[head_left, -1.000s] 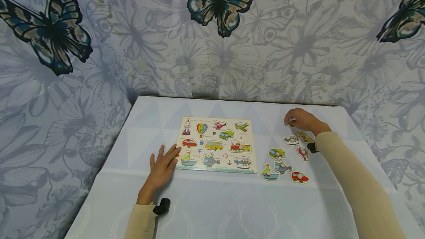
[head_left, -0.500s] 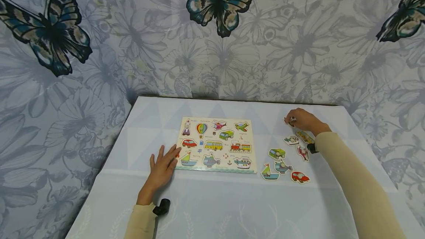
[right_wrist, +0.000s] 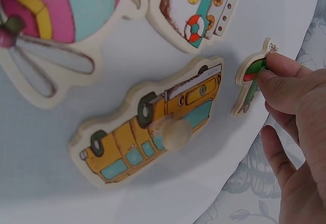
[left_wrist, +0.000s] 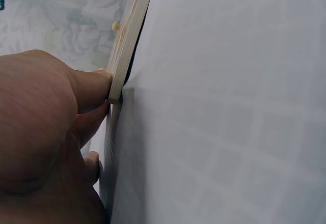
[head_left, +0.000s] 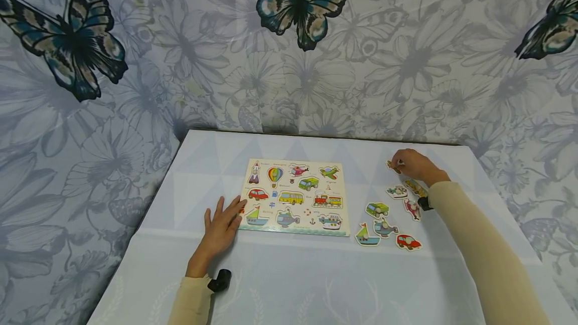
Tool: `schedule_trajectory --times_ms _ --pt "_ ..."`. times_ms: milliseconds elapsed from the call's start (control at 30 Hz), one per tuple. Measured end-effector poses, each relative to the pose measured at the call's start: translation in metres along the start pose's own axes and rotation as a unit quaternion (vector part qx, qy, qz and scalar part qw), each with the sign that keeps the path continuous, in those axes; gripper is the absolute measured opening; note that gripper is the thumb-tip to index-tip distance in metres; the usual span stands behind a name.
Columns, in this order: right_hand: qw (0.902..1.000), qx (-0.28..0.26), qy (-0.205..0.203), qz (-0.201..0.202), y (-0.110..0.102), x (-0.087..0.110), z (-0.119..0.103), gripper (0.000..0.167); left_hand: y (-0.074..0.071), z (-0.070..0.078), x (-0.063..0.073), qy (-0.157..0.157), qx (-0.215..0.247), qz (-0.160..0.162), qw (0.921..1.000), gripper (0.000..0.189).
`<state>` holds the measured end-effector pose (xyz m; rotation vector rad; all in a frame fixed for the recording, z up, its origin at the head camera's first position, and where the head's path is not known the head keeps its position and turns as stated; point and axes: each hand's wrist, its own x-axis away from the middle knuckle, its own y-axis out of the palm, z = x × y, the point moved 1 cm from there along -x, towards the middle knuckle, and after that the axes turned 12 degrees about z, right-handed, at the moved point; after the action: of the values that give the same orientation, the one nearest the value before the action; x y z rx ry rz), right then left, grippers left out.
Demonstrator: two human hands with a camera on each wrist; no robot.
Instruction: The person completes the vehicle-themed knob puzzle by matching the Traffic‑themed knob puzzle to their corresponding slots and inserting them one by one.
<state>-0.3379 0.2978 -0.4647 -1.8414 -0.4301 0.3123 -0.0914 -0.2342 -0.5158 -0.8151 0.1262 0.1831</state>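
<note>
My left hand lies with spread fingers at the left edge of a wooden puzzle board printed with vehicles. In the left wrist view, its fingertips touch the board's edge. At the table's far right, my right hand pinches a green and red airplane puzzle piece between thumb and fingertips. Its fingers partly cover this piece, which is close over the tabletop. A yellow bus piece with a round knob lies beside that hand, near a white ship piece and a pink helicopter piece.
Nearer the board's right side lie a green jeep piece, a blue helicopter piece, a sailboat piece and a red car piece. The white-covered table ends at a butterfly-patterned wall.
My right hand has shifted slightly to the right, and a little more of the pinched piece shows past its fingertips. The left hand stays at the board's edge.
</note>
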Motion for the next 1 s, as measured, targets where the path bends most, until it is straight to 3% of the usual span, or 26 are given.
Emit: schedule_trajectory --times_ms 600,1000 --pt "0.9999 -0.006 -0.009 0.006 -0.004 0.0 -0.008 0.011 0.003 -0.002 0.001 0.0 -0.003 0.005 1.0 0.045" --pt "0.9989 -0.004 -0.041 0.023 -0.004 -0.008 -0.018 0.01 0.002 -0.002 0.0 -0.004 -0.001 0.003 1.0 0.045"
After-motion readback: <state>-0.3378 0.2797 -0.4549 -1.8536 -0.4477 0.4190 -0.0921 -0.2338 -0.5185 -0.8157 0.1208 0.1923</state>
